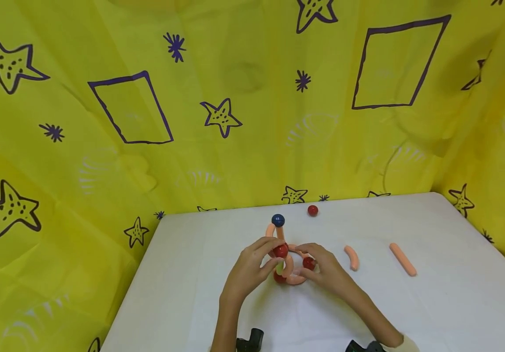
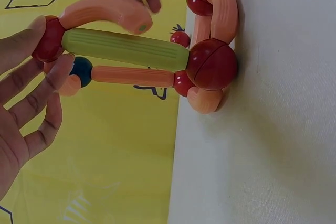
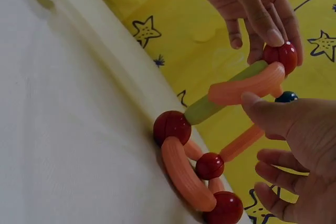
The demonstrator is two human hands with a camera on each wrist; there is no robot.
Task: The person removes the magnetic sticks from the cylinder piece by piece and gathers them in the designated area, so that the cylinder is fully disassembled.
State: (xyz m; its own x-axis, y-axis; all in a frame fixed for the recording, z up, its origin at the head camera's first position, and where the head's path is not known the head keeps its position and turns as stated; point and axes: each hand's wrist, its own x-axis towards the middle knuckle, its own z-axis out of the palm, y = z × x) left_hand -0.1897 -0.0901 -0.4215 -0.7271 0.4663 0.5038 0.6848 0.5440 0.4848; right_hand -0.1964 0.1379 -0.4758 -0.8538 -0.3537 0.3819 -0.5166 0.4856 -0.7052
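A toy frame of balls and ribbed rods stands on the white table. My left hand (image 1: 245, 271) pinches its upper red ball (image 2: 50, 40) between thumb and fingers. From that ball a green rod (image 2: 126, 49) runs down to a lower red ball (image 2: 212, 64), and a curved peach rod (image 2: 107, 11) juts out with its far end free. Behind stands a straight peach rod (image 2: 134, 76) topped by a blue ball (image 1: 278, 220). Curved peach rods (image 3: 186, 174) link the balls at the base. My right hand (image 3: 299, 150) hovers beside the frame, fingers loosely bent, its thumb near the free rod end; contact is unclear.
On the table (image 1: 182, 293), a loose red ball (image 1: 312, 210) lies near the back edge. To the right lie a short curved peach rod (image 1: 352, 258) and a straight peach rod (image 1: 403, 259). Yellow patterned cloth (image 1: 252, 161) hangs behind.
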